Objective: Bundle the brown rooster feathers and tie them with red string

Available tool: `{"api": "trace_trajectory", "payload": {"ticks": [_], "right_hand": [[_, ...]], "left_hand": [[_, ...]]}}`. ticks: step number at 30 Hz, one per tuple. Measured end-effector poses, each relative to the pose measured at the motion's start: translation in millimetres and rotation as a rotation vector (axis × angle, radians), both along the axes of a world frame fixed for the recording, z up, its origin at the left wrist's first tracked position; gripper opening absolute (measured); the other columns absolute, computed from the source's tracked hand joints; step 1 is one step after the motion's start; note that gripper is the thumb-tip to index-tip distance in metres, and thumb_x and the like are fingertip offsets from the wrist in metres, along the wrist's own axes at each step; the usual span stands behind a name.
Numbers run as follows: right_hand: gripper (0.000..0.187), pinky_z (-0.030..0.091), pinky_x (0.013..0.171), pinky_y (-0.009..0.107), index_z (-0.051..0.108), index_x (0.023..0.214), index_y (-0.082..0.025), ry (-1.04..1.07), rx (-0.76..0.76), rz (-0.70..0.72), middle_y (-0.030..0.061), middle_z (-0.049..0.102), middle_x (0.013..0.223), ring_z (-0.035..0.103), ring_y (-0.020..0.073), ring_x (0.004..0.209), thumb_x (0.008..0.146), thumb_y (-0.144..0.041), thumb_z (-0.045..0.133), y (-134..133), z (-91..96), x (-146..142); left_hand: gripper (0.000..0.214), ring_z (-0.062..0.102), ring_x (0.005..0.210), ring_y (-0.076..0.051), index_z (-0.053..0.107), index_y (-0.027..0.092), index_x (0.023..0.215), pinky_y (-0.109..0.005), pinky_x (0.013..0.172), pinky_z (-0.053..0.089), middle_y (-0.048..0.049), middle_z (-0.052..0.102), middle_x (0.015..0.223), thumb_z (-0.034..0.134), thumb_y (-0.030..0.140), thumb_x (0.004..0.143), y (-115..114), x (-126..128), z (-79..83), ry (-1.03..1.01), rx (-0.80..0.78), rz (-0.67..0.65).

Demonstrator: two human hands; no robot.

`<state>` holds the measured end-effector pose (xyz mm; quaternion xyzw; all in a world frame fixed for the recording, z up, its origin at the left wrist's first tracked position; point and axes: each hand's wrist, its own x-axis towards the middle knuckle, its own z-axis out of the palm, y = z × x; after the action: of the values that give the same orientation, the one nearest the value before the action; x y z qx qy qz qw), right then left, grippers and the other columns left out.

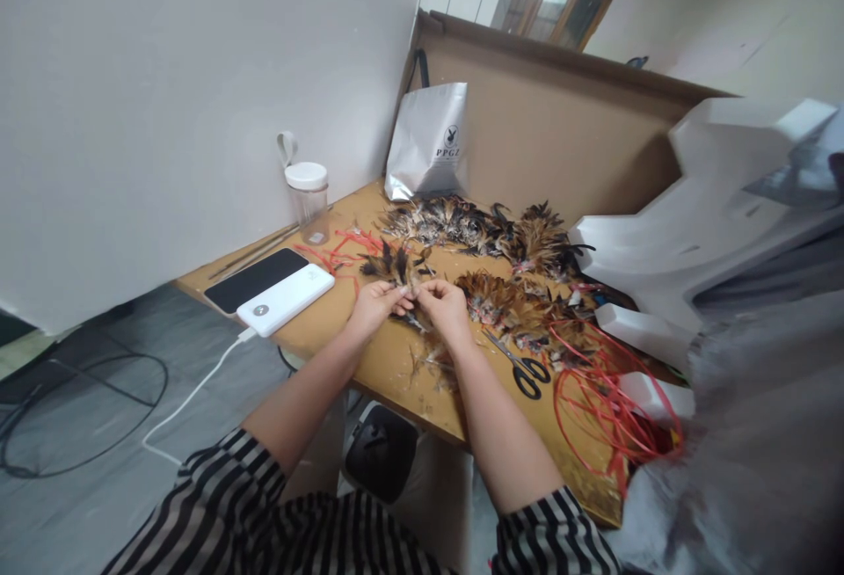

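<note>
Feather bunch (393, 264), one: dark, fanned just beyond the fingertips; base pinched by left hand (375, 308) and right hand (447, 308), fingers closed on it.

Bare tabletop (316, 331) was left between left hand (377, 307) and white power bank (287, 295) — a passable gap. Farther out, the way was blocked by heaped feathers (462, 228), backed by a cardboard panel (527, 118). Rightward, reach was hemmed in by scissors (529, 375) beside the right forearm (489, 403), then tangled red strips (620, 421) and white foam (636, 245).
</note>
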<state>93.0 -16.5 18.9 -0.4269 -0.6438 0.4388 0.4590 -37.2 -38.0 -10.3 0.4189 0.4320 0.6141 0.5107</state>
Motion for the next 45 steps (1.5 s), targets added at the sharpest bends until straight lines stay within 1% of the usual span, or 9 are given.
{"api": "trace_trajectory", "payload": {"ticks": [4, 7, 12, 17, 23, 28, 35, 41, 45], "right_hand": [[0.028, 0.029, 0.039, 0.019, 0.057, 0.069, -0.016, 0.077, -0.127, 0.038, -0.0034, 0.052, 0.046, 0.040, 0.0072, 0.039, 0.058, -0.039, 0.067, 1.8, 0.3, -1.2], [0.031, 0.027, 0.038, 0.019, 0.055, 0.071, -0.016, 0.106, -0.180, 0.051, -0.0058, 0.049, 0.044, 0.038, 0.0060, 0.036, 0.055, -0.038, 0.070, 2.8, -0.9, -1.8], [0.025, 0.022, 0.036, 0.019, 0.053, 0.060, -0.016, 0.131, -0.183, 0.069, -0.0073, 0.044, 0.039, 0.031, 0.0045, 0.033, 0.059, -0.037, 0.066, 1.4, -0.7, -1.2], [0.025, 0.022, 0.035, 0.018, 0.051, 0.058, -0.017, 0.237, -0.273, 0.084, -0.0073, 0.044, 0.040, 0.033, 0.0044, 0.033, 0.060, -0.037, 0.065, -0.6, 0.2, -2.2], [0.026, 0.028, 0.036, 0.018, 0.053, 0.064, -0.016, 0.188, -0.234, 0.045, -0.0057, 0.050, 0.043, 0.039, 0.0059, 0.034, 0.057, -0.036, 0.068, -2.2, 2.6, -3.9], [0.026, 0.029, 0.035, 0.018, 0.052, 0.061, -0.016, 0.163, -0.181, 0.004, -0.0051, 0.050, 0.043, 0.040, 0.0060, 0.035, 0.059, -0.039, 0.066, -2.1, 0.9, -4.8], [0.027, 0.032, 0.035, 0.017, 0.053, 0.058, -0.015, 0.367, -0.359, 0.029, -0.0044, 0.051, 0.044, 0.040, 0.0044, 0.035, 0.054, -0.034, 0.071, -0.4, -3.1, -9.5], [0.024, 0.034, 0.036, 0.014, 0.057, 0.060, -0.013, 0.452, -0.584, 0.223, -0.0009, 0.056, 0.052, 0.041, 0.0027, 0.039, 0.051, -0.027, 0.075, -0.9, 4.9, -3.0], [0.026, 0.028, 0.035, 0.014, 0.056, 0.061, -0.013, 0.464, -0.615, 0.267, -0.0014, 0.055, 0.052, 0.037, 0.0018, 0.039, 0.051, -0.028, 0.075, 0.8, 4.5, 0.4]], "left_hand": [[0.030, 0.055, 0.046, -0.009, 0.065, 0.010, 0.071, -0.021, 0.049, 0.045, -0.0068, 0.066, 0.062, 0.068, 0.038, 0.063, 1.1, -1.0, -1.3, -0.027, 0.002, -0.008], [0.029, 0.054, 0.045, -0.008, 0.064, 0.010, 0.070, -0.021, 0.049, 0.045, -0.0057, 0.065, 0.059, 0.069, 0.037, 0.062, 1.4, 0.4, -1.9, -0.029, 0.010, 0.007], [0.027, 0.053, 0.046, -0.008, 0.064, 0.010, 0.068, -0.021, 0.050, 0.045, -0.0055, 0.066, 0.061, 0.069, 0.035, 0.061, 1.7, 1.8, -2.1, -0.024, 0.021, 0.020], [0.027, 0.053, 0.047, -0.007, 0.064, 0.010, 0.069, -0.020, 0.050, 0.045, -0.0045, 0.066, 0.062, 0.071, 0.034, 0.059, 3.5, 1.3, -4.8, -0.045, 0.018, 0.034], [0.024, 0.054, 0.047, -0.009, 0.061, 0.011, 0.062, -0.021, 0.051, 0.045, -0.0035, 0.064, 0.057, 0.070, 0.034, 0.060, 3.6, 1.0, -7.0, 0.020, 0.030, 0.032], [0.025, 0.055, 0.049, -0.010, 0.062, 0.011, 0.061, -0.022, 0.052, 0.045, -0.0046, 0.065, 0.059, 0.069, 0.035, 0.060, 3.7, 1.5, -6.7, 0.045, 0.023, 0.027], [0.026, 0.054, 0.049, -0.008, 0.064, 0.011, 0.066, -0.020, 0.053, 0.045, -0.0045, 0.065, 0.063, 0.070, 0.035, 0.059, 3.9, -0.9, -4.9, -0.052, 0.031, 0.044], [0.028, 0.053, 0.049, -0.008, 0.063, 0.011, 0.065, -0.022, 0.053, 0.045, -0.0049, 0.065, 0.062, 0.069, 0.038, 0.060, 2.7, -2.1, -3.6, -0.021, 0.039, 0.022], [0.027, 0.052, 0.047, -0.007, 0.062, 0.010, 0.063, -0.020, 0.050, 0.043, -0.0038, 0.063, 0.059, 0.070, 0.036, 0.060, 1.6, -1.4, -3.1, -0.068, 0.029, -0.009]]}}
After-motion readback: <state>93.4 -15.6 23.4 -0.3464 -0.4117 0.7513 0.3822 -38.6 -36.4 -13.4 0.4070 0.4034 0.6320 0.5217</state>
